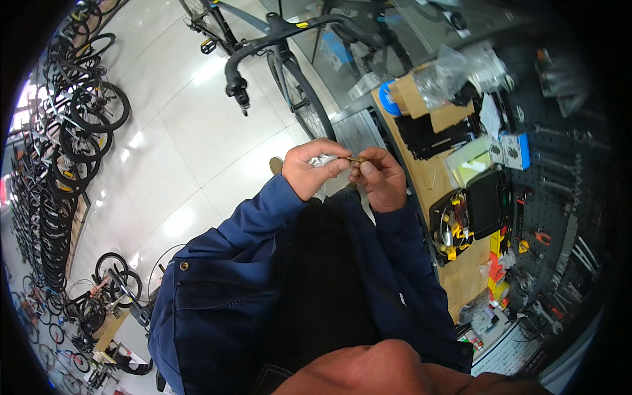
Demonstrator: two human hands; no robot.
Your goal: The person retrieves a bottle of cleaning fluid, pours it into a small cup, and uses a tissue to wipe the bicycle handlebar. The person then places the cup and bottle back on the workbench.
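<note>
Both of my hands meet in front of my chest, with the fingers of each pinched together. Between them is a small, slim brass-coloured fitting (356,159), too small to make out its exact kind. My left hand (308,170) pinches one end of it between thumb and forefinger. A crumpled white tissue or thin wrap (321,160) shows in that same hand, partly hidden by the fingers. My right hand (385,183) grips the other end of the fitting with its fingertips.
Beyond my hands stands a road bike with dark drop handlebars (273,36). To the right, a wooden workbench (431,176) carries an open black case of tools (454,224), cardboard and plastic bags. Tools hang on a dark pegboard (550,191). Bicycles (85,125) line the left.
</note>
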